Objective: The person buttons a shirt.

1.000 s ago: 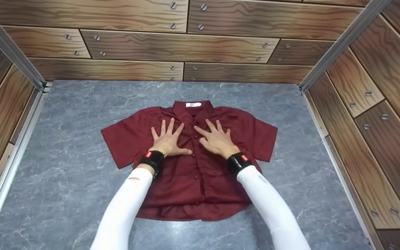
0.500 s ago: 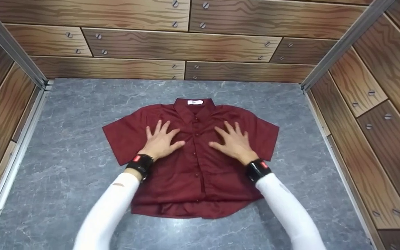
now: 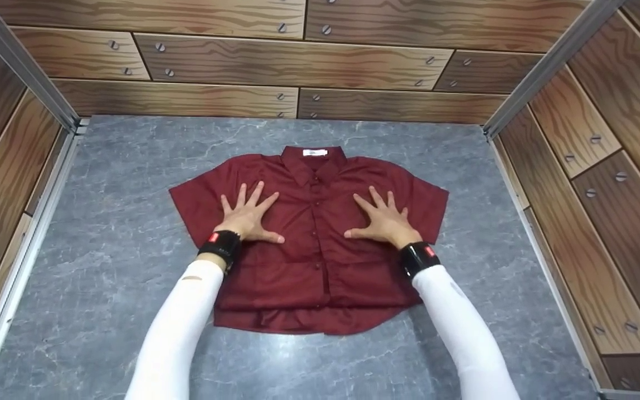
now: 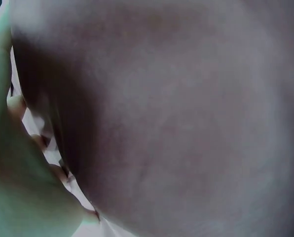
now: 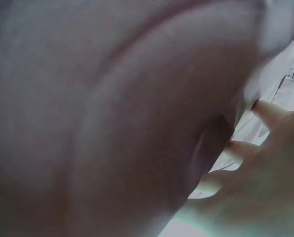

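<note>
A dark red short-sleeved button shirt (image 3: pixel 286 283) lies spread face up, its collar at the far side and its sleeves out to both sides. My left hand (image 3: pixel 246 215) rests on the left chest of the shirt, fingers spread and straight. On the right chest, my right hand (image 3: pixel 384 221) lies with its fingers splayed too. Neither hand grips the cloth. Close blurred fabric fills most of both wrist views, with the left hand (image 4: pixel 28 163) at one edge and the right hand (image 5: pixel 265 168) at the other. Near the bottom, the front hem sits higher than the back hem.
The shirt lies on a grey marbled surface (image 3: pixel 109 233). Wood-patterned panels (image 3: pixel 231 55) form a wall behind it and walls at both sides. Metal rails (image 3: pixel 25 244) run along the left and right edges.
Both hands have moved apart, from beside the button line out toward the sides of the chest. The shirt sits slightly higher in the view, as do the surroundings.
</note>
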Tool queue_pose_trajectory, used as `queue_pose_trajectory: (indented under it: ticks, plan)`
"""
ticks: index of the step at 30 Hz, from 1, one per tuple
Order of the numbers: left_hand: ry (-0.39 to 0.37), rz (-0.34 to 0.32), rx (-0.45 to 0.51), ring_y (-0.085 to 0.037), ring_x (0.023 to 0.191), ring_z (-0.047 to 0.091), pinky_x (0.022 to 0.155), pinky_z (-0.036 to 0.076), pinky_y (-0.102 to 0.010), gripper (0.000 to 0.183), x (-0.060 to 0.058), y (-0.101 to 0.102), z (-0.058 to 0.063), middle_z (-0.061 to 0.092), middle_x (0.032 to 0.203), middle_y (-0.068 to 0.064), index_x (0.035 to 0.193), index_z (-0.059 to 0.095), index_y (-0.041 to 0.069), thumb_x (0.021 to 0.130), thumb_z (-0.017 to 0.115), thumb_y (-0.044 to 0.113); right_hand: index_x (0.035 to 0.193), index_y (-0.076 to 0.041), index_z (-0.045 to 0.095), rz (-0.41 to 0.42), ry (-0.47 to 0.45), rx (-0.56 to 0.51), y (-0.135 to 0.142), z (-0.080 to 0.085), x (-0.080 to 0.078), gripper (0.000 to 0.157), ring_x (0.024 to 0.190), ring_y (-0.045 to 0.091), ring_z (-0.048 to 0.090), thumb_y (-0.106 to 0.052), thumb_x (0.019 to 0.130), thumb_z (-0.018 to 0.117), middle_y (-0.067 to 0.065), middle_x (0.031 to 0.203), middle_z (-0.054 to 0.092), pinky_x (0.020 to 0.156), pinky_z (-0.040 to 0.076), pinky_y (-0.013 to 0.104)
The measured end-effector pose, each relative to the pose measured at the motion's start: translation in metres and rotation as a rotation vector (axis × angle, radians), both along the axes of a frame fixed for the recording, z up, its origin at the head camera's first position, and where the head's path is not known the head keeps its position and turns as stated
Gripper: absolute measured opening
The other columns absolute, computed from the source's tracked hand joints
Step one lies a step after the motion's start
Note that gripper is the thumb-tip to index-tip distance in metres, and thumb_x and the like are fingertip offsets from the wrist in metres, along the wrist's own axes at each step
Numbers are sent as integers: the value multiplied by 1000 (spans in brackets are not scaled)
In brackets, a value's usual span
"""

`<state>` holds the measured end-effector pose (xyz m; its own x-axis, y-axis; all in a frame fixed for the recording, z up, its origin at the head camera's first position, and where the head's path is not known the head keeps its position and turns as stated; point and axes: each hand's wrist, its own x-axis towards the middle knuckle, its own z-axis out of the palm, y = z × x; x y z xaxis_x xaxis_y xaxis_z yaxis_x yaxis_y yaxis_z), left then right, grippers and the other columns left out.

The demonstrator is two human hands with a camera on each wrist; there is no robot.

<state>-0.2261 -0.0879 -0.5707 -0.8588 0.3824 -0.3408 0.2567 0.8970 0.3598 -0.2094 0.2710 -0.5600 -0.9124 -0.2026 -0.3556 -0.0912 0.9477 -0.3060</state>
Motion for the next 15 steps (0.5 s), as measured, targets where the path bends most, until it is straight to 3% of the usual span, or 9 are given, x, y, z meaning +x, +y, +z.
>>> queue_pose_trajectory:
  ticks: [4,10,13,15]
  plan:
    - [3,1,9,-44,155,-15,109,-10,-80,119,-3,0,0,-7,174,-8,167,18,32,73,83,67,166,-36,21,-6,-2,0,1,0,-2,112,155,49,-10,-81,76,70,8,174,-1,109,5,83]
    - [16,7,-23,-46,155,-12,110,-8,-80,116,3,3,9,-5,173,-12,167,20,30,76,80,69,166,-35,20,-4,-11,9,-2,2,-2,111,154,50,-11,-80,78,69,9,174,-1,109,4,83]
    - [87,12,-6,-49,155,-5,111,-4,-80,108,7,13,12,4,172,-19,164,31,22,78,80,66,166,-31,23,-6,6,18,-7,5,0,107,154,50,-8,-76,81,70,12,174,2,110,5,82]
    - [170,-1,49,-49,154,12,113,3,-79,90,10,22,14,24,166,-23,155,48,15,82,82,57,165,-26,29,-2,51,13,-13,9,2,101,155,50,1,-70,84,71,15,173,10,111,10,80]
